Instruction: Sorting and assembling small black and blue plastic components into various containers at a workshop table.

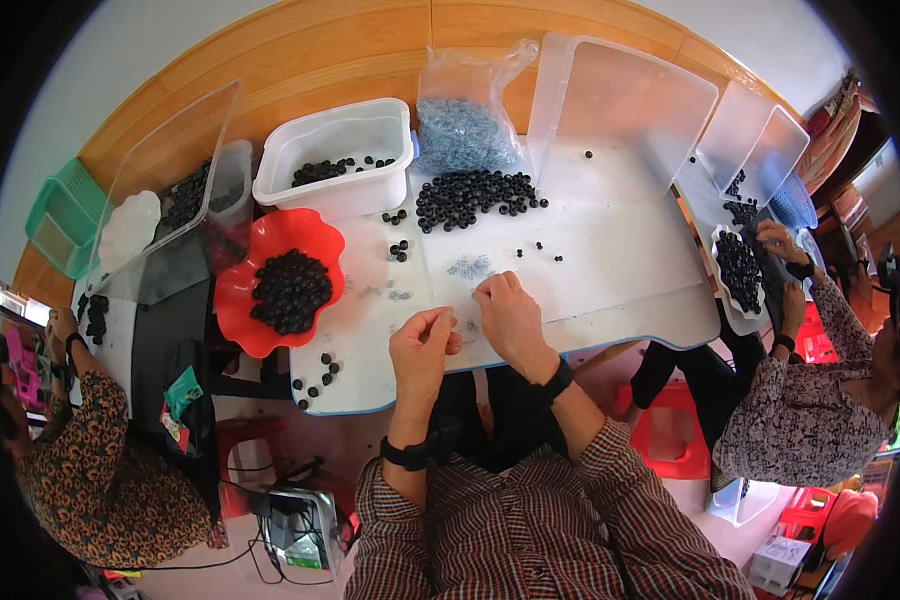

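Observation:
Over the near edge of the white table (610, 250), my left hand (422, 350) is closed, its thumb and forefinger pressed together. Just right of it and a little farther, my right hand (510, 318) is also closed in a pinch, fingertips down by the tabletop. Whatever either hand holds is too small to make out. Tiny clear bluish pieces (470, 267) lie scattered just beyond my right hand. A pile of round black beads (475, 200) sits farther back. To the left, a red scalloped bowl (232, 285) holds many similar black beads (290, 292).
A white tub (333, 200) with black beads and a plastic bag of bluish pieces (467, 132) stand at the back. Upright translucent panels (630, 110) divide the table. Loose beads (315, 380) lie near the left edge. Other people (820, 410) sit working at both sides.

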